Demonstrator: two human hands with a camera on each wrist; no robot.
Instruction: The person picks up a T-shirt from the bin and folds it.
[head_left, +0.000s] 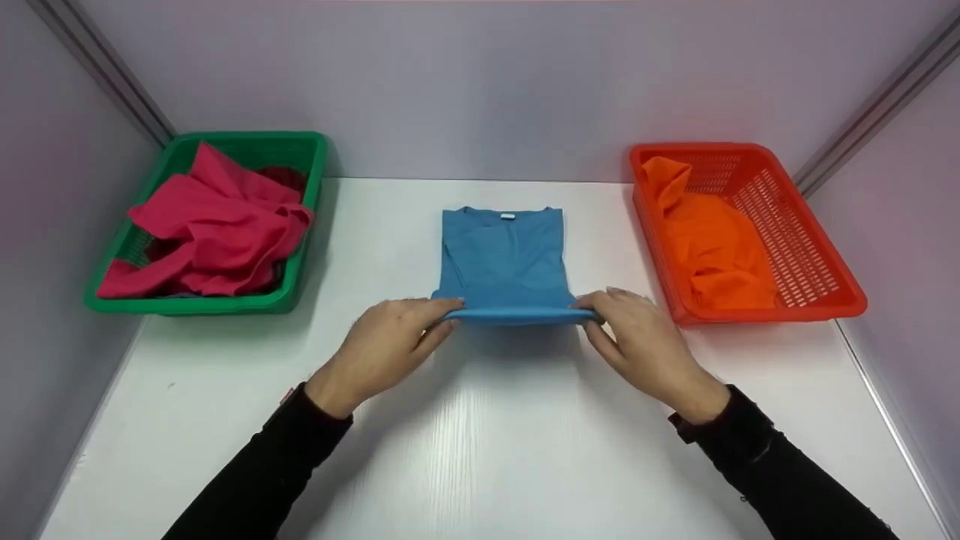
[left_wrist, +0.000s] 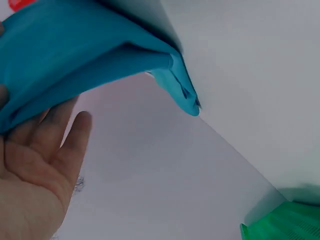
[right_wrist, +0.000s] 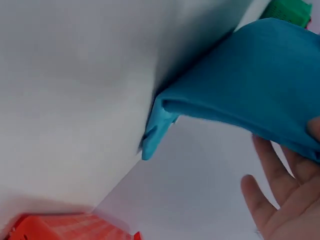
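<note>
A blue T-shirt, folded to a narrow block, lies on the white table with its collar and white label toward the back wall. Its near edge is lifted off the table. At that edge's left corner my left hand pinches the cloth between thumb and fingers. The right corner is pinched the same way by my right hand. Both wrist views show the shirt sloping from the raised edge down to the table, with the outer fingers of each hand spread away from the cloth.
At the back left stands a green basket holding crumpled pinkish-red and darker cloth. A red basket at the back right contains orange cloth. Pale walls enclose the white table at the back and sides.
</note>
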